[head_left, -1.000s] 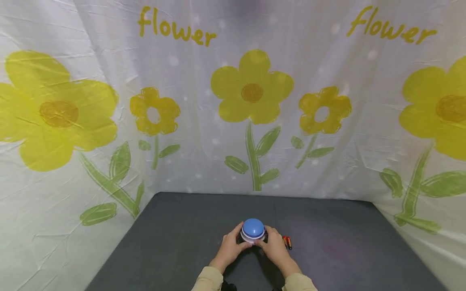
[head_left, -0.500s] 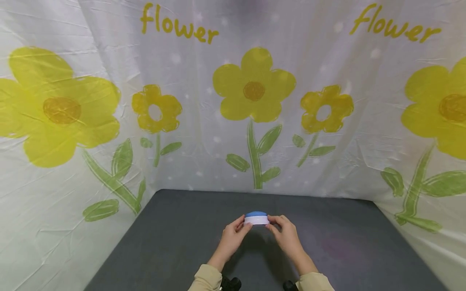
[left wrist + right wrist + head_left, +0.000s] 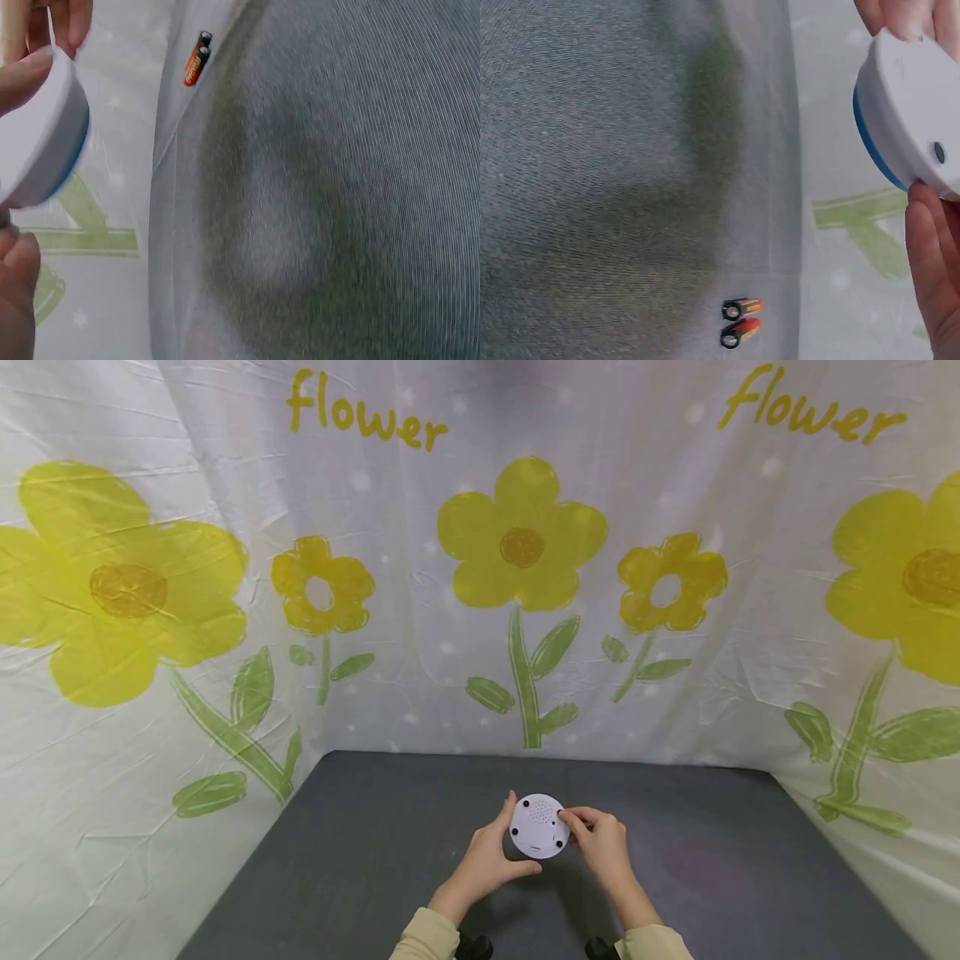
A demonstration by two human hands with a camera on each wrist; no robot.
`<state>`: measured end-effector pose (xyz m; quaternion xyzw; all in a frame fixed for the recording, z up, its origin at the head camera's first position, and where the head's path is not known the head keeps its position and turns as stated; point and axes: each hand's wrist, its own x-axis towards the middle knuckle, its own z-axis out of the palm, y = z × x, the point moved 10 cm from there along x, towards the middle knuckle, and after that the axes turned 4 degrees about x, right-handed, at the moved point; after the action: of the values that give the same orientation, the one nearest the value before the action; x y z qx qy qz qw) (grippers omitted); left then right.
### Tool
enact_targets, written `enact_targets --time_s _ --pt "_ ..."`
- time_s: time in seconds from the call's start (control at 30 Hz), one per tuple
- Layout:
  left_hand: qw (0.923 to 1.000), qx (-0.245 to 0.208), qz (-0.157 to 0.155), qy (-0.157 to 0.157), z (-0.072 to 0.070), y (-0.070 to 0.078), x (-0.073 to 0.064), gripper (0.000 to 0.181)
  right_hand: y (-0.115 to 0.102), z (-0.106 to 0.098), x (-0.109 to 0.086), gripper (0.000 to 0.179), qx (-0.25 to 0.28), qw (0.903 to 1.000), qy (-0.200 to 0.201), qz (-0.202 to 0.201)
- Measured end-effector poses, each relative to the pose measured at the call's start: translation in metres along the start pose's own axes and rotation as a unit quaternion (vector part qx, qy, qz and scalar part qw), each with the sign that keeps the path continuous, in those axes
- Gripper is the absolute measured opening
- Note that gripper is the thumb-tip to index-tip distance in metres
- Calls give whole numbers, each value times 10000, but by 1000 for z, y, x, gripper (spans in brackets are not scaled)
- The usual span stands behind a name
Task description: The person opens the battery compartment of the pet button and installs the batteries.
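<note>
A round push button with a blue dome and white base [image 3: 538, 837] is held above the dark table, its underside turned toward the head camera. That face carries small dark feet and a patch of tiny holes. My right hand [image 3: 606, 850] pinches its right edge between thumb and fingers. Along its left side, my left hand [image 3: 483, 860] has the index finger extended and the thumb spread apart below. In the right wrist view, the white base [image 3: 919, 105] shows a blue rim beneath, with left-hand fingertips [image 3: 911, 26] at its upper edge.
Two red-and-black batteries [image 3: 742, 330] lie on the dark table [image 3: 360, 860], hidden behind the right hand in the head view. White cloth [image 3: 405, 693] printed with yellow flowers encloses the table's back and sides. Black wrist-worn devices [image 3: 474, 948] sit by the sleeves.
Both hands have lifted the push button off the table and turned it over, from blue dome up to underside showing. The left hand's thumb has spread away from the base.
</note>
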<state>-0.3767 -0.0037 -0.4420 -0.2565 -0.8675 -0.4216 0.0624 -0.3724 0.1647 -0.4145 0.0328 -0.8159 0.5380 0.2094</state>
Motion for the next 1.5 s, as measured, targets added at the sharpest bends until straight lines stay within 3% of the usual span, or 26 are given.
enact_targets --time_s 0.17,0.4,0.53,0.8,1.13,1.33,1.5 --pt "9981 235 563 96 -2 11 -3 104 -4 -9 1 14 -28 9999 13 170" --pt "9951 -281 835 442 -2 11 -13 100 2 -1 -6 13 298 9967 -518 551" --pt "9966 -346 713 210 7 6 -18 98 14 7 -16 14 551 9915 -883 786" --pt "9986 74 497 -169 24 -2 -28 97 37 21 -32 21 898 9772 -1602 1067" --pt "9986 308 393 -177 31 -12 -30 97 39 27 -40 18 815 9765 -1769 921" --pt "9992 255 299 -98 31 -22 -32 98 39 36 -45 22 922 9713 -2103 613" --pt "9997 118 93 -175 32 -29 -32 98 38 39 -47 24 810 9721 -2151 461"
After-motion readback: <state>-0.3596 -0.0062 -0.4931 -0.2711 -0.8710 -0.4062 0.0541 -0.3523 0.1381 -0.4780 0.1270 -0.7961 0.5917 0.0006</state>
